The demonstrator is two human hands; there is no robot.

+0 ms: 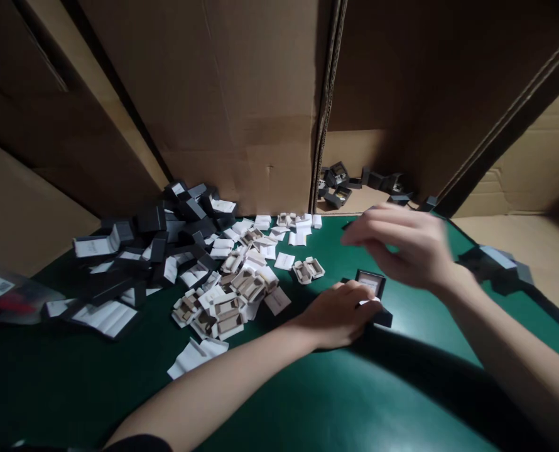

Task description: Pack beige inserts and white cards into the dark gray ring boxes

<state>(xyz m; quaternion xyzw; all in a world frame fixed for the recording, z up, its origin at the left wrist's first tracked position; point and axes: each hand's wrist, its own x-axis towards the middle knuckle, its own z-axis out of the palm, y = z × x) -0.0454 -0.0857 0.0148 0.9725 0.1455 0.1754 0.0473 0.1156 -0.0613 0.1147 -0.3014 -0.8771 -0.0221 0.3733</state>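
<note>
My left hand (340,314) rests low over the table with its fingers closed round a small black box (382,317). The box's lid (371,282) stands up, showing a pale lining with a dark rim. Most of the box's inside is covered by my fingers. Above and to the right, my right hand (404,245) is raised, its fingers bent and drawn together with the thumb. It is blurred. A small dark shape shows by its fingertips, but I cannot make out what it is.
White and brown card inserts (246,282) lie heaped on the green table (279,402). Left of them is a pile of black boxes (152,220). More small boxes (338,194) sit inside a cardboard carton (374,138). Dark boxes (499,267) lie at right, a plastic bag (16,298) at left.
</note>
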